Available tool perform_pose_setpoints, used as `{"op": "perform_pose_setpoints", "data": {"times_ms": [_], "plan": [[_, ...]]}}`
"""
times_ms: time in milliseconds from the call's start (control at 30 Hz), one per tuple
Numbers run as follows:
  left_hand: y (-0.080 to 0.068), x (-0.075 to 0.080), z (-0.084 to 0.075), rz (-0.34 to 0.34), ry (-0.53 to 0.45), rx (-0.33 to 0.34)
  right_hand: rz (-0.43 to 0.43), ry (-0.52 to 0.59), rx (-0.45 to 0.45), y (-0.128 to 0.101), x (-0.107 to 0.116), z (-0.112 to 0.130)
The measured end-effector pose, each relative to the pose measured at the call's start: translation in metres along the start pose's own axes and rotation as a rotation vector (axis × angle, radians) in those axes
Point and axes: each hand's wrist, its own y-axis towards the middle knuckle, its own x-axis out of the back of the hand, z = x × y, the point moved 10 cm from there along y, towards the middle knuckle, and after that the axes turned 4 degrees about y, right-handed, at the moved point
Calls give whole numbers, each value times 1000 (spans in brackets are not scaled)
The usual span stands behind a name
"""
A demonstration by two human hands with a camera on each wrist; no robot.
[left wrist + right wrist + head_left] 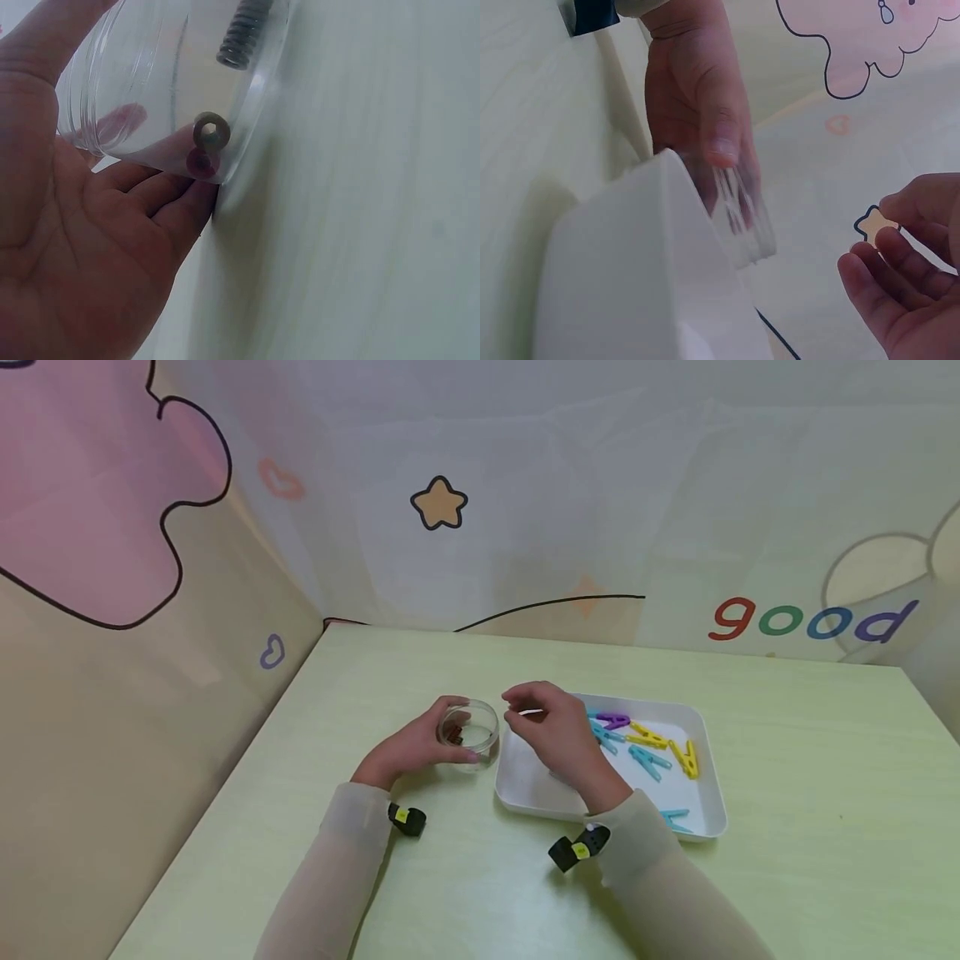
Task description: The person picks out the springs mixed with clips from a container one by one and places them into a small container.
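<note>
My left hand (408, 749) grips a clear round jar (480, 745) low over the table, thumb on the near side and fingers around the far side. Inside it, a dark coil spring (244, 36) and a small metal ring shape (211, 131) show in the left wrist view; from the head they look brownish. Just right of the jar, my right hand (558, 735) hovers over the left part of a white tray (517, 781). Its thumb and fingers are bent toward each other with a gap, and nothing shows between them.
Several clothespins lie in the tray: blue (649, 762), yellow (684, 758) and purple (615, 721). Part of the tray is hidden under my right hand and forearm. The pale green table (810, 793) meets a printed backdrop (525, 510) at its back and left edges.
</note>
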Motion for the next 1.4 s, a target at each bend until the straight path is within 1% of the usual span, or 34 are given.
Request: {"op": "perform_pose_setpoints", "data": {"times_ms": [133,267,367,500,600,700,867,1033,1233,1300,1400], "plan": [[1,0,1,-3,0,12,48,-46,10,5,3,5],[1,1,-1,0,-10,2,95,-90,28,9,7,9],[0,1,-2,1,-18,2,106,-116,36,11,10,12],[-1,2,-1,2,-19,11,99,-155,43,16,15,15],[-1,3,-2,2,-19,6,104,-168,22,20,19,16],[-1,3,-2,1,-26,1,127,-178,-17,23,19,13],[1,1,1,6,-32,-2,152,-224,-61,26,22,9],[3,0,3,5,-30,7,156,-289,-59,30,26,6],[3,-1,1,8,-24,14,168,-388,-49,35,29,5],[3,-1,1,2,-19,13,176,-401,-40,36,30,6],[2,0,-1,-2,-22,8,196,-406,-50,38,30,4]]}}
